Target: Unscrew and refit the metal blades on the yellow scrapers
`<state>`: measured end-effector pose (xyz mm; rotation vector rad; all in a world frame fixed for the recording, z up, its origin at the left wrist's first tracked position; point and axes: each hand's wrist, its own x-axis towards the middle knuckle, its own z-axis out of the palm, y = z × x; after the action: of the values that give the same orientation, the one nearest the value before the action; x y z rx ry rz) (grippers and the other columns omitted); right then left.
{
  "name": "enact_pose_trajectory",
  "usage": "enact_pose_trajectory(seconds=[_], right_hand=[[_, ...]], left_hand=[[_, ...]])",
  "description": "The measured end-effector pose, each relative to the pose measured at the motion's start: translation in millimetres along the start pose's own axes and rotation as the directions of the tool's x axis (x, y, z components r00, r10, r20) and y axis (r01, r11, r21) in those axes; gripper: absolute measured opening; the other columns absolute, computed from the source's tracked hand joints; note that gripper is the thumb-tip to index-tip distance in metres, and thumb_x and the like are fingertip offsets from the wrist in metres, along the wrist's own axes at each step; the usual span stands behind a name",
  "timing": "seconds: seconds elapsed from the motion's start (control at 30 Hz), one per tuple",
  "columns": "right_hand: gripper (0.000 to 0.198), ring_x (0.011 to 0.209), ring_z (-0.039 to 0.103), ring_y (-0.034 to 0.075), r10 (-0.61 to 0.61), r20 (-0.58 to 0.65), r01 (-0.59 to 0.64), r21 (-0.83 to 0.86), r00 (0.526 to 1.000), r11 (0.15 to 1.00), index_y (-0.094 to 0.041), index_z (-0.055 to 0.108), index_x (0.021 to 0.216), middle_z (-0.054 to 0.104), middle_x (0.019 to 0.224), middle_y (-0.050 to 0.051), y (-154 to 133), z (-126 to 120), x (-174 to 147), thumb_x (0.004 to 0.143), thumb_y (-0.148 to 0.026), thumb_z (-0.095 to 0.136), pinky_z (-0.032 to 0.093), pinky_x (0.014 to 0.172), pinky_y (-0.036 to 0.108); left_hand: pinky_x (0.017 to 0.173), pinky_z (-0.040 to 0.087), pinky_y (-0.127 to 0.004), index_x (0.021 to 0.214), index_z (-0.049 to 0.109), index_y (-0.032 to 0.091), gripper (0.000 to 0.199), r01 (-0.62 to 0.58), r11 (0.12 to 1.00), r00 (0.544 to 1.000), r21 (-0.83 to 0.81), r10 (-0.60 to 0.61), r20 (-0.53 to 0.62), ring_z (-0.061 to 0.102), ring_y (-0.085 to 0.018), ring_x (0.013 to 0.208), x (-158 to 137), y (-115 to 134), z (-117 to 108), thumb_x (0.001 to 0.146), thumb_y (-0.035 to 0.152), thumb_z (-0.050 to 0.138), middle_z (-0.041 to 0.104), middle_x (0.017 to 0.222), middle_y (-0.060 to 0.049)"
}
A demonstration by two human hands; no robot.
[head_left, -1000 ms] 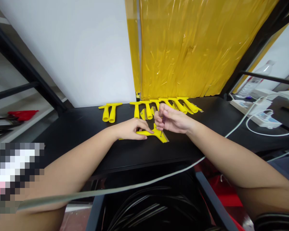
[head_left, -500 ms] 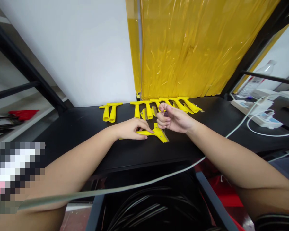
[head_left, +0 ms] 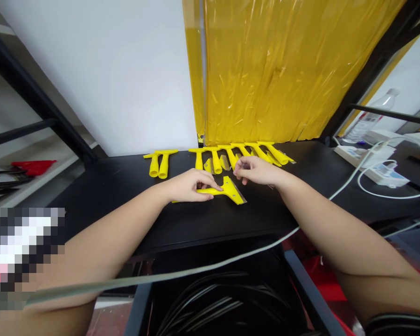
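My left hand (head_left: pixel 186 185) is closed round the handle of a yellow scraper (head_left: pixel 228 188), pressing it flat on the black table (head_left: pixel 192 221). The scraper's wide head points right, with small screws in it and a metal blade along its edge. Just beyond that head, my right hand (head_left: pixel 258 171) is raised with its fingers curled into a pinch. Whatever sits between those fingertips is too small or hidden to make out. Behind the hands lies a row of several yellow scrapers (head_left: pixel 216 161), some with blades showing.
Two more yellow handles (head_left: pixel 163 164) lie at the left rear. White power strips (head_left: pixel 381 165) and a clear bottle (head_left: pixel 374 116) are at the right. A pale cable (head_left: pixel 210 267) hangs across the front. Yellow film (head_left: pixel 283 70) and a white panel (head_left: pixel 126 79) stand behind the table.
My right hand has turned palm-down and dropped slightly, its fingertips now lower near the scraper's head. The left hand keeps its hold on the scraper, nearly still.
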<state>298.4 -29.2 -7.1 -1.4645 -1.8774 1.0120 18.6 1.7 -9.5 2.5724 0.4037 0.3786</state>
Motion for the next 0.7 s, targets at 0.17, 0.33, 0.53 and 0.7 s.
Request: enact_pose_trajectory(seconds=[0.17, 0.33, 0.53, 0.7], right_hand=[[0.013, 0.067, 0.075, 0.015, 0.180, 0.155, -0.199, 0.119, 0.971, 0.973, -0.019, 0.056, 0.099, 0.077, 0.086, 0.006, -1.3, 2.4, -1.9, 0.094, -0.013, 0.066, 0.047, 0.052, 0.020], [0.027, 0.063, 0.074, 0.016, 0.202, 0.233, -0.248, 0.190, 0.951, 0.950, -0.022, 0.053, 0.106, 0.074, 0.075, 0.003, 2.7, 3.4, 0.9, 0.088, -0.014, 0.071, 0.019, 0.037, 0.016], [0.041, 0.058, 0.069, 0.014, 0.167, 0.297, -0.254, 0.284, 0.940, 0.924, -0.023, 0.054, 0.105, 0.066, 0.070, -0.002, 6.3, 4.0, 3.3, 0.076, -0.012, 0.081, 0.021, 0.036, 0.017], [0.040, 0.061, 0.072, 0.013, 0.138, 0.305, -0.230, 0.288, 0.942, 0.930, -0.021, 0.054, 0.103, 0.068, 0.078, 0.000, 8.1, 5.7, 3.7, 0.075, -0.010, 0.080, 0.024, 0.037, 0.016]], left_hand=[[0.074, 0.048, -0.028, 0.123, 0.081, 0.023, 0.032, -0.007, 1.000, 1.000, 0.001, 0.007, -0.023, 0.059, -0.014, 0.076, -0.1, -0.8, 0.2, 0.092, 0.027, 0.074, 0.071, 0.096, -0.006], [0.074, 0.048, -0.028, 0.122, 0.081, 0.022, 0.031, -0.029, 1.000, 0.999, -0.006, 0.029, -0.039, 0.058, -0.014, 0.075, 0.4, -1.2, 1.8, 0.092, 0.026, 0.074, 0.072, 0.097, -0.007], [0.075, 0.049, -0.028, 0.122, 0.081, 0.022, 0.032, -0.029, 1.000, 0.999, -0.008, 0.029, -0.027, 0.059, -0.014, 0.075, 0.6, -1.7, 2.3, 0.092, 0.026, 0.074, 0.072, 0.096, -0.007], [0.075, 0.049, -0.028, 0.123, 0.081, 0.022, 0.033, -0.017, 1.000, 0.999, -0.010, 0.017, -0.027, 0.060, -0.014, 0.076, 0.7, -0.4, 2.3, 0.091, 0.024, 0.074, 0.072, 0.095, -0.006]])
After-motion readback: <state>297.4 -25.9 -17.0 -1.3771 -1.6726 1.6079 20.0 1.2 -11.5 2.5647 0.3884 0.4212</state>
